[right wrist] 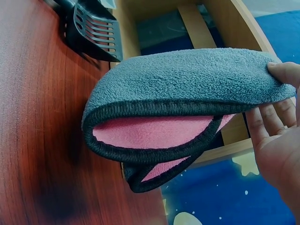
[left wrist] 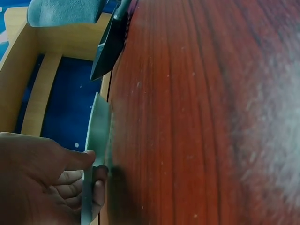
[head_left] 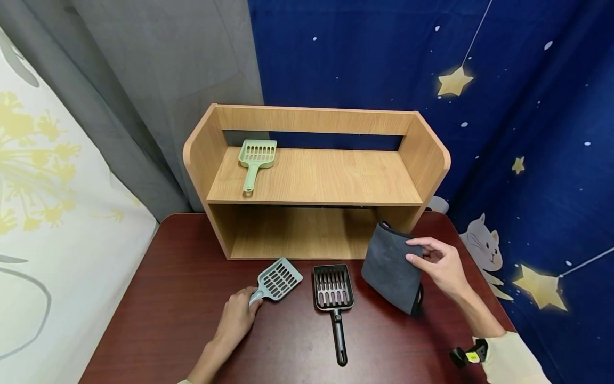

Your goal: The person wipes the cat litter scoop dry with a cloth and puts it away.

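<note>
My left hand grips the handle of a pale blue-grey litter scoop, whose slotted head points toward the shelf. In the left wrist view the scoop stands edge-on, pinched between thumb and curled fingers. At the right, my right hand pinches the edge of a folded grey cloth between thumb and fingers. The right wrist view shows the cloth's fuzzy grey outside, black edging and pink inner side. Between the hands lies a black litter scoop on the table, handle toward me.
A two-tier wooden shelf stands at the back of the dark red table. On its upper tier, at the left, lies a light green litter scoop. Grey and blue starry curtains hang behind.
</note>
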The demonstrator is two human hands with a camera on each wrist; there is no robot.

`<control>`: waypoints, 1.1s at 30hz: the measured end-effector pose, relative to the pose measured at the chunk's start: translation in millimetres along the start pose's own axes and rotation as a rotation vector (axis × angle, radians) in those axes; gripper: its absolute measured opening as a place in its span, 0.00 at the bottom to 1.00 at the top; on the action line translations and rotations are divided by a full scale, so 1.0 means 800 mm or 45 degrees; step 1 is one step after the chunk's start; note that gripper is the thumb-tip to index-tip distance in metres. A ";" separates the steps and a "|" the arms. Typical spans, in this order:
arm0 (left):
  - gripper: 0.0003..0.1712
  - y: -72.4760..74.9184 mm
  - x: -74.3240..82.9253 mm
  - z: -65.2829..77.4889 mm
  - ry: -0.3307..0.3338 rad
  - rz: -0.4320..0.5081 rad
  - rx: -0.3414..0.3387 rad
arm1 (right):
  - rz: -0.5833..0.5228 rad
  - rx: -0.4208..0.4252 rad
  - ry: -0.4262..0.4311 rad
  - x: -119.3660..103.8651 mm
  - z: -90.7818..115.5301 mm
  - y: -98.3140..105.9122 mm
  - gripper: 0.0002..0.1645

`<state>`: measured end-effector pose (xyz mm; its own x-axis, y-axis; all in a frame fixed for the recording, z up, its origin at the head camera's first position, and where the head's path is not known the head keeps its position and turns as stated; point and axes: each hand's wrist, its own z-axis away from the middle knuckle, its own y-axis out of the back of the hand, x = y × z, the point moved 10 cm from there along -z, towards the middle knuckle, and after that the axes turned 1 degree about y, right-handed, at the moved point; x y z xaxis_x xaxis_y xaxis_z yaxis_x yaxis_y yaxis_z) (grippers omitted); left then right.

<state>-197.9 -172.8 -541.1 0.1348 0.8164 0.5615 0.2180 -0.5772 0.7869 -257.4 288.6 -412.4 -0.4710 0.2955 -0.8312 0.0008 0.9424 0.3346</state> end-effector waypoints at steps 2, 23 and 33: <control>0.14 0.003 0.001 -0.001 -0.005 0.008 0.000 | 0.002 0.002 -0.002 0.000 0.000 0.001 0.18; 0.14 0.048 0.046 -0.026 -0.213 0.025 0.001 | -0.032 0.014 0.013 -0.001 -0.017 0.004 0.18; 0.14 0.057 0.097 -0.038 -0.304 0.054 -0.097 | -0.100 -0.026 0.047 -0.008 -0.031 -0.015 0.19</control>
<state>-207.2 -136.7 -453.8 0.3687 0.7669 0.5253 0.1351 -0.6034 0.7860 -276.3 271.7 -400.1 -0.5009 0.2146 -0.8385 -0.0550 0.9589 0.2783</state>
